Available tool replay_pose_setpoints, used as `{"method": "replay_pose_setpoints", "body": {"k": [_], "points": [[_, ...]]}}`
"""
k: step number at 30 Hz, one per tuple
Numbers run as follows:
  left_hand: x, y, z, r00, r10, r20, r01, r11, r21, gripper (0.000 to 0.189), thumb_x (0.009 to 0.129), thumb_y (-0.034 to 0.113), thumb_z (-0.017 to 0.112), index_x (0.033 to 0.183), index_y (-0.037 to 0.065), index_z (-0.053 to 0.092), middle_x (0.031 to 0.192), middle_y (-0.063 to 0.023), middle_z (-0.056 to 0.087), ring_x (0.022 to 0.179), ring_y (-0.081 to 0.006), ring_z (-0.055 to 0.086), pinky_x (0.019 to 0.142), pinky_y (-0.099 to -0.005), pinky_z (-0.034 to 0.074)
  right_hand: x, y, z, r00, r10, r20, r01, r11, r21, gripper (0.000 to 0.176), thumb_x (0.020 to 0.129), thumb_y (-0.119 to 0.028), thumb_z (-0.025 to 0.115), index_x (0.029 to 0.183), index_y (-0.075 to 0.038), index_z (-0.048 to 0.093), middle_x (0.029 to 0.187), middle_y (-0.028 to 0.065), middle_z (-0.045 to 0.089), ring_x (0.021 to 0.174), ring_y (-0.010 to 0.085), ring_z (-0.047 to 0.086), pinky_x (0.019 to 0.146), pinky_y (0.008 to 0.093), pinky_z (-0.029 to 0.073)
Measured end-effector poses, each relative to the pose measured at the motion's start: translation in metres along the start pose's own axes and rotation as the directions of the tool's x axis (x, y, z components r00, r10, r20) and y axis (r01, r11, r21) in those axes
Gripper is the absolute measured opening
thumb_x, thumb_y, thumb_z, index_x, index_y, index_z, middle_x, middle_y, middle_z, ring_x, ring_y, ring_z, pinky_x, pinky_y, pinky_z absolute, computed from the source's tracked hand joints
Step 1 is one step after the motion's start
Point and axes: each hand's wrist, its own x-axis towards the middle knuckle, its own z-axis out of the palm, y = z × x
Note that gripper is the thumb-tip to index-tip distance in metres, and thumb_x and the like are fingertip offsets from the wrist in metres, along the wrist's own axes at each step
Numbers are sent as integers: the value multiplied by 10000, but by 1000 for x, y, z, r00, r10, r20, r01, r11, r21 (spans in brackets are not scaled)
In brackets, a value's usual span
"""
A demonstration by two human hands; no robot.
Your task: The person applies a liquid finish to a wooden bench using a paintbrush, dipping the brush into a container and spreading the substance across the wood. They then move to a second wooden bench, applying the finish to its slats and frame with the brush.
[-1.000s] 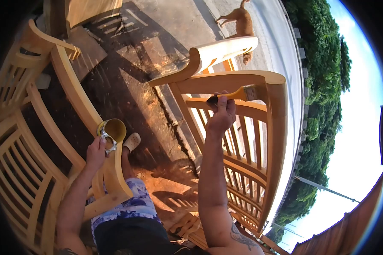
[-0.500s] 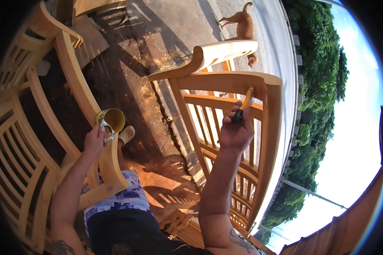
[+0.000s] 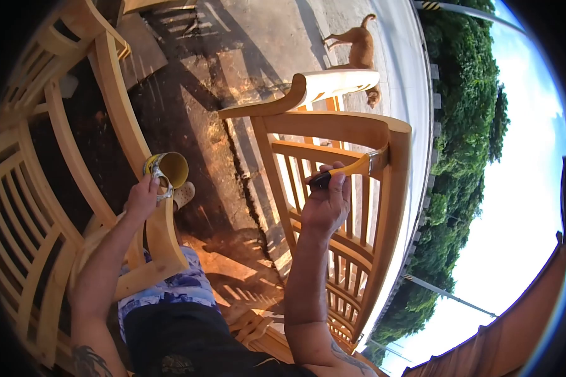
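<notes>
My right hand is closed around a paintbrush with a black and yellow handle. The brush's bristles touch the wooden bench near the corner where its top rail meets an upright. In my left hand is a paint can, tilted so that its yellowish inside shows. My fingers grip the can at its near side. What the can contains cannot be made out. Close beside the can runs the curved arm of a second, paler wooden bench.
More slatted wooden furniture fills the left side. A brown dog stands on the pavement behind the bench. A light clog shows on my foot below the can. A rust-coloured sheet or roof edge lies lower right.
My right hand has moved left and down, turning the brush more sideways; its bristles shifted from the top rail to the corner below. The left hand still holds the can.
</notes>
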Motion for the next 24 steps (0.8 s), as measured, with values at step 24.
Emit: {"method": "replay_pose_setpoints", "body": {"k": [24], "points": [[-3, 6, 0, 999, -32, -9, 32, 998, -46, 312, 1054, 338, 479, 964, 47, 548, 741, -149, 684, 643, -295, 709, 628, -431, 526, 93, 66, -22, 975, -103, -198, 49, 965, -258, 226, 1060, -194, 522, 1221, -50, 590, 1130, 77, 663, 1026, 160, 623, 816, 328, 571]]}}
